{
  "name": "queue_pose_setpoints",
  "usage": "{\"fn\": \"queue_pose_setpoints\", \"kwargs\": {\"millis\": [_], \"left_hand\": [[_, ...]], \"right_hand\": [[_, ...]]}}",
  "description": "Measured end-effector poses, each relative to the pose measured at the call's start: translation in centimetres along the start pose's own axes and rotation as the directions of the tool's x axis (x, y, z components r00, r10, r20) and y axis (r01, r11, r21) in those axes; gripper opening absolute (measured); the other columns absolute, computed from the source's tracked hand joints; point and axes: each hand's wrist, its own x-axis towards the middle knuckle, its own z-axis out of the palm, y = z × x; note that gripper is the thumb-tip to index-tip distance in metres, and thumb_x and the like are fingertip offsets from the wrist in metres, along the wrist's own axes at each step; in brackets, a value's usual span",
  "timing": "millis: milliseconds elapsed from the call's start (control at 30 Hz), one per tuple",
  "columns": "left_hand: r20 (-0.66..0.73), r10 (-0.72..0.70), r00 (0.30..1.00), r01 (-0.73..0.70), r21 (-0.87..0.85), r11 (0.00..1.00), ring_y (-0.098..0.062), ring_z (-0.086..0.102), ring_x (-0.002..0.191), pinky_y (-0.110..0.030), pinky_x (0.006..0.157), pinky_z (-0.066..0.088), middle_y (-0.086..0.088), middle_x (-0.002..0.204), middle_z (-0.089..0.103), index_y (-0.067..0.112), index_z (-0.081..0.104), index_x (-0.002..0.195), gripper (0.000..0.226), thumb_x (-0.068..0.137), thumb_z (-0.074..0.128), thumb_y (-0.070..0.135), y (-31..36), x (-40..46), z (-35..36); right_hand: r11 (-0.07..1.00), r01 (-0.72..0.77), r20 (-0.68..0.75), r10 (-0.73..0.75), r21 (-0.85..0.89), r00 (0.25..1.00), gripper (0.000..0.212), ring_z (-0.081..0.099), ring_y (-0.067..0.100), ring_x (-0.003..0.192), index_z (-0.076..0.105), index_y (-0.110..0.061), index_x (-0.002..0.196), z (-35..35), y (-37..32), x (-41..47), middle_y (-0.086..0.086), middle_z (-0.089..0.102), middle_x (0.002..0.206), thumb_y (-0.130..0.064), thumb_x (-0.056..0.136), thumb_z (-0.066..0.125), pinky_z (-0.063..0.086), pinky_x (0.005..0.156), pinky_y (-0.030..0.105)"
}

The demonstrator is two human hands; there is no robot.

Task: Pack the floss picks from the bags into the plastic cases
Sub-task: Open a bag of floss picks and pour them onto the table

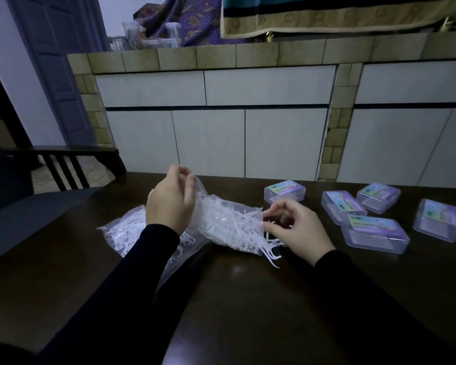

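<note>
Fingers of the left hand (pixel 170 200) are curled and pinch the raised closed end of a clear plastic bag (pixel 223 219), lifting that end above the table so the bag tilts down toward the right. Fingers of the right hand (pixel 291 229) are curled at the bag's open mouth, thumb and forefinger pinching its edge; whether they also hold a pick cannot be told. White floss picks (pixel 229 225) fill the tilted bag, and several (pixel 270 248) have spilled from the mouth onto the table just beside the right hand. A second clear bag of floss picks (pixel 123 229) lies flat on the table, partly under the left forearm. Both forearms wear dark sleeves (pixel 153 248). Five closed plastic cases with coloured labels (pixel 374 231) lie grouped to the right of the right hand, apart from the bags. All rest on a dark wooden table (pixel 248 299); a tiled counter with white cabinet doors (pixel 208 138) stands behind it.
</note>
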Motion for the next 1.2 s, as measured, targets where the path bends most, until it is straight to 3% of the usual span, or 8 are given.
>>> {"fn": "queue_pose_setpoints", "kwargs": {"millis": [100, 200, 433, 567, 633, 767, 933, 1200], "left_hand": [[0.103, -0.036, 0.994, 0.042, -0.06, 0.997, -0.011, 0.058, 0.079, -0.027, 0.071, 0.045, 0.006, 0.086, 0.061, 0.018, 0.054, 0.104, 0.022, 0.092, 0.059, 0.036, -0.4, -0.4, 0.6], [0.132, -0.047, 0.99, 0.057, -0.079, 0.995, -0.014, 0.06, 0.079, -0.027, 0.072, 0.045, 0.007, 0.084, 0.062, 0.023, 0.052, 0.097, 0.012, 0.091, 0.062, 0.029, -1.0, -0.7, 1.3], [0.089, -0.071, 0.994, 0.08, -0.111, 0.991, -0.012, 0.057, 0.079, -0.025, 0.071, 0.041, 0.009, 0.084, 0.058, 0.02, 0.052, 0.097, 0.006, 0.095, 0.055, 0.025, -1.3, -0.7, 1.2], [0.046, -0.064, 0.997, 0.07, -0.137, 0.988, -0.012, 0.058, 0.081, -0.028, 0.073, 0.047, 0.007, 0.087, 0.059, 0.018, 0.054, 0.099, 0.009, 0.096, 0.055, 0.026, -1.2, -0.7, 1.2], [0.032, -0.05, 0.998, 0.054, -0.143, 0.988, -0.012, 0.057, 0.082, -0.029, 0.074, 0.047, 0.007, 0.088, 0.059, 0.018, 0.054, 0.1, 0.01, 0.096, 0.055, 0.026, -1.0, -0.7, 1.3], [0.042, -0.052, 0.998, 0.058, -0.15, 0.987, -0.011, 0.056, 0.081, -0.024, 0.072, 0.043, 0.009, 0.087, 0.057, 0.016, 0.053, 0.102, 0.009, 0.096, 0.053, 0.024, -0.9, -0.7, 1.6], [0.073, -0.086, 0.994, 0.095, -0.143, 0.985, -0.013, 0.057, 0.082, -0.029, 0.074, 0.045, 0.015, 0.082, 0.055, 0.016, 0.053, 0.102, 0.01, 0.097, 0.052, 0.024, -1.8, -0.8, 1.9], [0.072, -0.097, 0.993, 0.102, -0.072, 0.992, -0.011, 0.055, 0.079, -0.029, 0.069, 0.044, 0.018, 0.079, 0.052, 0.023, 0.05, 0.1, 0.008, 0.098, 0.049, 0.03, -2.0, -0.8, 1.9]], "right_hand": [[0.969, -0.077, 0.088, 0.1, -0.237, 0.991, 0.019, 0.055, 0.001, 0.1, 0.066, -0.037, 0.096, 0.5, -0.1, 0.0, -0.021, 0.063, 0.098, -0.05, 0.083, 0.067, 0.042, 0.093, 0.029], [0.875, -0.089, 0.197, 0.205, -0.476, 0.959, 0.043, 0.037, 0.018, 0.113, 0.055, -0.05, 0.121, 0.9, -1.1, -0.3, -0.007, 0.045, 0.108, -0.067, 0.082, 0.056, 0.029, 0.089, 0.03], [0.766, 0.004, 0.261, 0.214, -0.642, 0.941, 0.048, 0.029, 0.012, 0.094, 0.049, -0.037, 0.13, 0.1, -2.2, 0.1, -0.011, 0.041, 0.088, -0.055, 0.086, 0.057, 0.029, 0.09, 0.032], [0.665, 0.056, 0.229, 0.176, -0.744, 0.957, 0.047, 0.044, 0.016, 0.108, 0.05, -0.033, 0.128, -0.3, -2.5, 0.5, -0.006, 0.055, 0.111, -0.052, 0.085, 0.056, 0.028, 0.099, 0.039], [0.64, 0.089, 0.229, 0.14, -0.763, 0.963, 0.044, 0.042, 0.017, 0.115, 0.052, -0.034, 0.125, -0.3, -2.5, 0.6, -0.005, 0.053, 0.12, -0.048, 0.084, 0.057, 0.028, 0.098, 0.04], [0.739, 0.12, 0.234, 0.053, -0.663, 0.971, 0.046, 0.038, 0.012, 0.121, 0.057, -0.036, 0.124, 0.4, -2.3, 0.4, -0.015, 0.053, 0.132, -0.06, 0.085, 0.054, 0.024, 0.099, 0.04], [0.68, 0.136, 0.238, 0.058, -0.72, 0.969, 0.038, 0.043, 0.013, 0.11, 0.063, -0.033, 0.116, 1.2, -2.1, 0.3, -0.012, 0.061, 0.108, -0.058, 0.089, 0.05, 0.026, 0.092, 0.037], [0.611, 0.006, 0.148, 0.182, -0.792, 0.972, 0.032, 0.042, 0.017, 0.113, 0.054, -0.037, 0.111, 0.1, -2.2, 0.5, -0.007, 0.056, 0.115, -0.049, 0.081, 0.056, 0.03, 0.097, 0.042]]}}
